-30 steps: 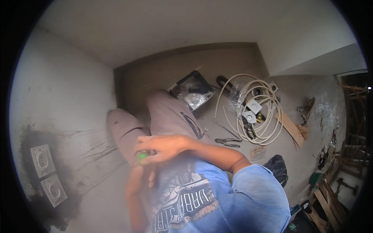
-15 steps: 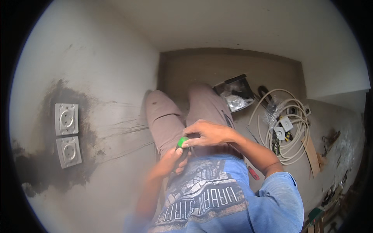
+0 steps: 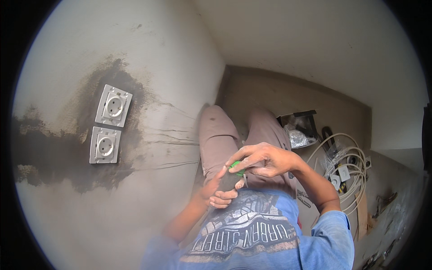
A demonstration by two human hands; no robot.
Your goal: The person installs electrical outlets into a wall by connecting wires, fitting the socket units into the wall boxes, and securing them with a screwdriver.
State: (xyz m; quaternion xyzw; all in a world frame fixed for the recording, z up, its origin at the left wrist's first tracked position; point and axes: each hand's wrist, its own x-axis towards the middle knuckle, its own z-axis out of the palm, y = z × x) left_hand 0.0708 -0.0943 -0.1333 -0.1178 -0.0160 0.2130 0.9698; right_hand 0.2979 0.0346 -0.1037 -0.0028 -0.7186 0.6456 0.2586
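The person sits on the floor (image 3: pixel 279 96) with knees drawn toward the corner of the room, and both hands meet above the lap. The right hand (image 3: pixel 263 159) lies curled over a small green object (image 3: pixel 235 167), its fingers bent down around it, so only a sliver of green shows between thumb and forefinger; what the object is cannot be made out. The left hand (image 3: pixel 218 189) sits just below and touching it, fingers half curled with the thumb up against the green piece, though whether it truly grips it cannot be told. On the wall (image 3: pixel 171 81) at the left, two white sockets (image 3: pixel 109 123) sit one above the other inside a dark, damp-looking patch. Toward the right edge of the floor lies a coil of white cable (image 3: pixel 348 173) with small white fittings inside it, partly hidden by the right forearm, and beyond the knees stands an open dark box (image 3: pixel 299 123) holding crumpled clear plastic. The lower right rim is blurred, and the tools there are too small to name.
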